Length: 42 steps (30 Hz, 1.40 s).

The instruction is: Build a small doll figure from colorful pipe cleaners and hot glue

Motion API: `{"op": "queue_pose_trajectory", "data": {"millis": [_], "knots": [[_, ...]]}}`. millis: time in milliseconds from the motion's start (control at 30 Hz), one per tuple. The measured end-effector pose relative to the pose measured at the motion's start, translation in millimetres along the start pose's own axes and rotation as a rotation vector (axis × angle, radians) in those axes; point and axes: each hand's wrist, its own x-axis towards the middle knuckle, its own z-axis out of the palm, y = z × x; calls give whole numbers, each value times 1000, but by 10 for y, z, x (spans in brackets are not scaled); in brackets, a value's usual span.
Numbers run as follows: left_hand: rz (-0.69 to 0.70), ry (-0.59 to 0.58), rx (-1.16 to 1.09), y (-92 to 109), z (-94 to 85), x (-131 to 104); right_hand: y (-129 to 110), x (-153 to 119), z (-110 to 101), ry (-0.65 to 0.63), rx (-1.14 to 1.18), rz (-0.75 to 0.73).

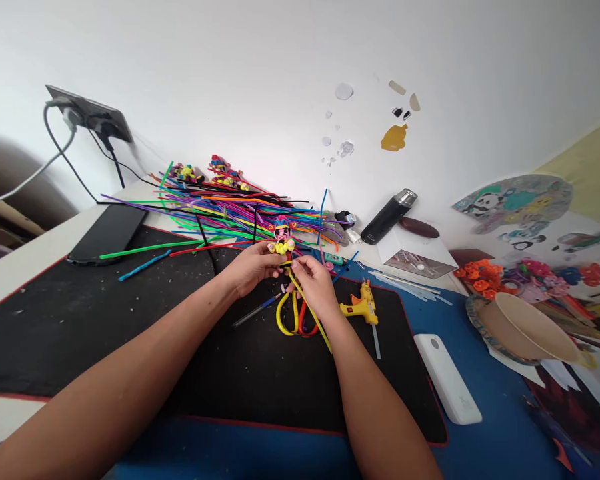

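A small figure made of pipe cleaners (282,243), with a pink and blue top, a pink face and a yellow body, is upright between my hands. My left hand (257,269) is closed around its lower left side. From the right, my right hand (314,283) pinches a yellow pipe cleaner (324,335) at the figure's base; its long end hangs down past my wrist. Where the strand meets the figure is partly hidden by my fingers. Just below my hands, scissors with yellow and red handles (286,325) lie on the black mat (230,380), beside a blue pen-like tool (260,309).
Many coloured pipe cleaners (220,212) are heaped against the wall, with finished figures (225,175) behind. A yellow glue gun (363,308) lies to the right. Beyond are a white power bank (447,379), a black thermos (389,217) and a bowl (535,327). A phone (107,233) lies left.
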Motion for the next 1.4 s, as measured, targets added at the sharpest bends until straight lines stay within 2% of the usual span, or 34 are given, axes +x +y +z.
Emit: {"op": "queue_pose_trajectory", "data": {"millis": [433,800,1200,1400], "knots": [[36,3,93,42,54,-49,-18,15,-38,53,116,87],[108,-67,193,53,83,-82,-31,39,-111,109,72,11],[58,-168,274,30,117,-119,-150,45,-154,90,427,73],[55,-210,302,36,124,-128,-128,39,-117,82,388,62]]}}
